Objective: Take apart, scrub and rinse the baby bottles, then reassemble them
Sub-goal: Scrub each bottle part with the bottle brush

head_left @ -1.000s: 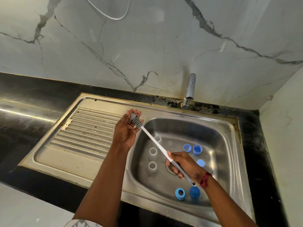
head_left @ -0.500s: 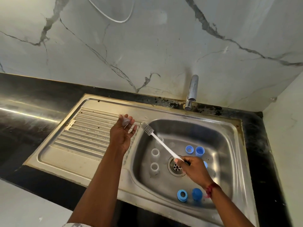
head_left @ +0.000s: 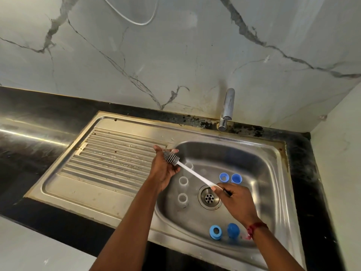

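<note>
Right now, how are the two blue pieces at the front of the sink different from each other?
The blue ring has an open hole in its middle, while the blue cap beside it is closed and rounded on top. The blue ring is a lighter blue and the blue cap is darker. Both are blue and lie on the sink floor, side by side but apart, with no hand on them.

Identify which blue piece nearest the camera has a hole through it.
The left one, the blue ring, shows a dark centre hole; the blue cap beside it is closed.
</note>
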Motion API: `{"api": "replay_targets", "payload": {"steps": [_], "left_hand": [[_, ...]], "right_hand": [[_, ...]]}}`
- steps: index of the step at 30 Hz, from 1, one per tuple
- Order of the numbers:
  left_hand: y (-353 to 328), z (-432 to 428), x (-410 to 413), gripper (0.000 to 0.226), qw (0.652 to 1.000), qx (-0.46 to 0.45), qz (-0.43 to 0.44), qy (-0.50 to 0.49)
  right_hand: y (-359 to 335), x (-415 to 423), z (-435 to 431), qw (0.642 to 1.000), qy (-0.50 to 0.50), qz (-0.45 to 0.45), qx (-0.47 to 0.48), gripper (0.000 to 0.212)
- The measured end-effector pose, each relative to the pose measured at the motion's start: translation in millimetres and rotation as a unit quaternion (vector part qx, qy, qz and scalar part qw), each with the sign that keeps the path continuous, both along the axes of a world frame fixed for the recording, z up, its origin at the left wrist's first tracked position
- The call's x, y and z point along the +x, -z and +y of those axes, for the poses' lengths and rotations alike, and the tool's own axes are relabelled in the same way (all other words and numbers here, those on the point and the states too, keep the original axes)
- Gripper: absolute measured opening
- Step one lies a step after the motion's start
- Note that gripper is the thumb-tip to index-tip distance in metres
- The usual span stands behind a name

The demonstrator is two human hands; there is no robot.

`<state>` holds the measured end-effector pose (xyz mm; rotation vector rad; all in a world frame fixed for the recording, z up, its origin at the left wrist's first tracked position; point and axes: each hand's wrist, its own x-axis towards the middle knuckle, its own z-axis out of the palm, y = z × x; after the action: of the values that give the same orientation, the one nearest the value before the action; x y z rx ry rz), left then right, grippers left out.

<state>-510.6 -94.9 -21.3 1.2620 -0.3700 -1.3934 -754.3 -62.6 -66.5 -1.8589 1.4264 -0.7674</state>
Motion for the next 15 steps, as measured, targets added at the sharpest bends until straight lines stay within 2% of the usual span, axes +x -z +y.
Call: {"api": "replay_targets", "payload": {"steps": [3, 8, 11, 13, 15], "left_hand": [[1.6, 0.7, -3.6, 0.077, 0.999, -0.002, -0.032, 0.006], [6.9, 1.4, -1.4, 0.075, 1.000, -0.007, 0.021, -0.014], [7.1, 5.1, 6.2, 0.050, 0.995, -0.006, 0.097, -0.036], [7.0, 5.9, 11.5, 0.027, 0.991, -0.002, 0.127, -0.040], [7.9, 6.1, 16.3, 0.020, 0.991, 0.004, 0.130, -0.032]], "right_hand": [[9.3, -0.1, 0.3, 0.998, 0.021, 0.051, -0.039, 0.044], [14.4, 2.6, 4.9, 0.996, 0.040, 0.074, -0.033, 0.034], [17.9, 2.8, 5.6, 0.996, 0.049, 0.066, -0.029, 0.029], [20.8, 0.2, 3.6, 0.996, 0.054, 0.062, -0.028, 0.038], [20.7, -0.9, 0.8, 0.997, 0.051, 0.061, -0.022, 0.048]]}}
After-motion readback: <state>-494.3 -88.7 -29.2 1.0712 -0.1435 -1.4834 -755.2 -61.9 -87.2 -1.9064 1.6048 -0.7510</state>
